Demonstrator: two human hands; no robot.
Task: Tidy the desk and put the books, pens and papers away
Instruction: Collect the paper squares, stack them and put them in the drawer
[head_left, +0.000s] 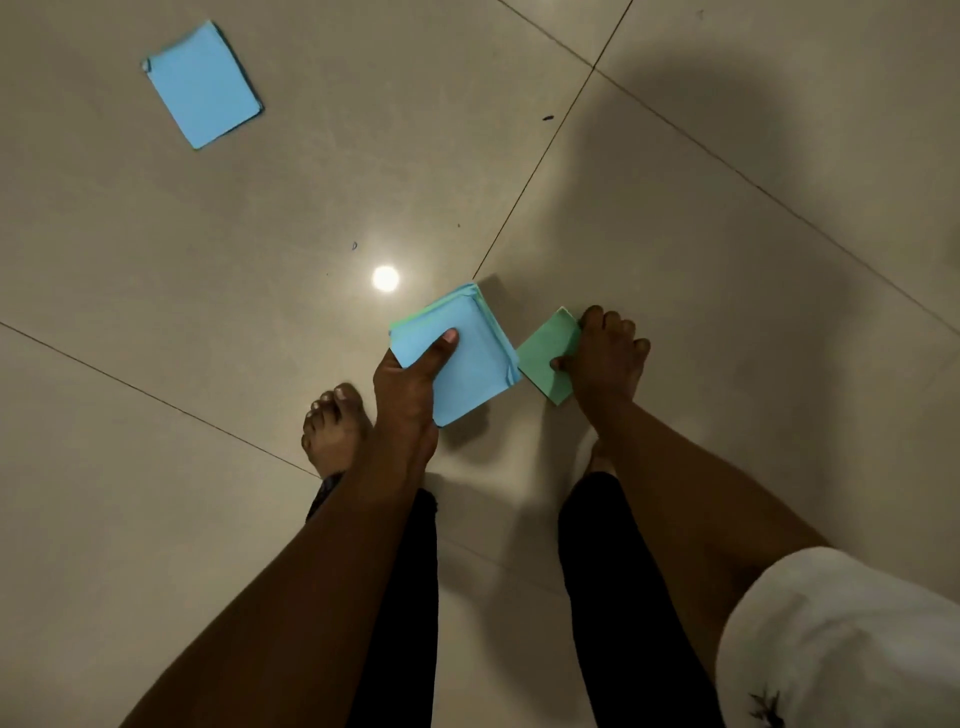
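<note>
My left hand (410, 379) grips a stack of blue papers (472, 358) above the floor, thumb lying on the top sheet. Just to its right, my right hand (602, 353) pinches a green paper (550, 353) low by the floor tiles. Whether that sheet still touches the floor I cannot tell. A second stack of blue papers (202, 83) lies flat on the floor at the far left.
The floor is glossy beige tile (727, 260) with dark grout lines and a bright lamp reflection (385, 278). My bare left foot (335, 431) stands under my left arm. Small dark specks (547, 118) dot the tiles.
</note>
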